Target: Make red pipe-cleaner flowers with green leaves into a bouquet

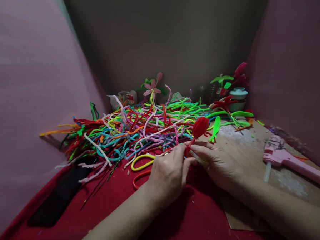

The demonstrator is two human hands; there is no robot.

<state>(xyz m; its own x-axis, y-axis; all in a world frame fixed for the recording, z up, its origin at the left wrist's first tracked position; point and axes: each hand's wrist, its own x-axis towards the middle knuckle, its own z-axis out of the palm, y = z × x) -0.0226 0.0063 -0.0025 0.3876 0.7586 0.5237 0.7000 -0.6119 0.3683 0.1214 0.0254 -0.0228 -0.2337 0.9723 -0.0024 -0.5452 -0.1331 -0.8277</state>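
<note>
A red fuzzy pipe-cleaner flower bud [200, 127] stands upright just above my fingertips, in the middle of the head view. My left hand [169, 172] is closed around the lower part of its stem. From the other side, my right hand [218, 160] pinches the same stem just below the bud, its fingers meeting those of the left. Something thin and pale shows under the right fingers; I cannot make out what it is. Beside my left hand lie a yellow loop [142, 162] and an orange-red loop [140, 179], both partly hidden by it.
Many coloured pipe cleaners [138, 127] are heaped behind my hands. A pink glue gun [289, 157] rests on a cardboard sheet [241, 210] at right. A black flat object [61, 195] lies at left on red cloth [103, 217]. Finished flowers [152, 88] and a lidded jar [238, 97] stand behind.
</note>
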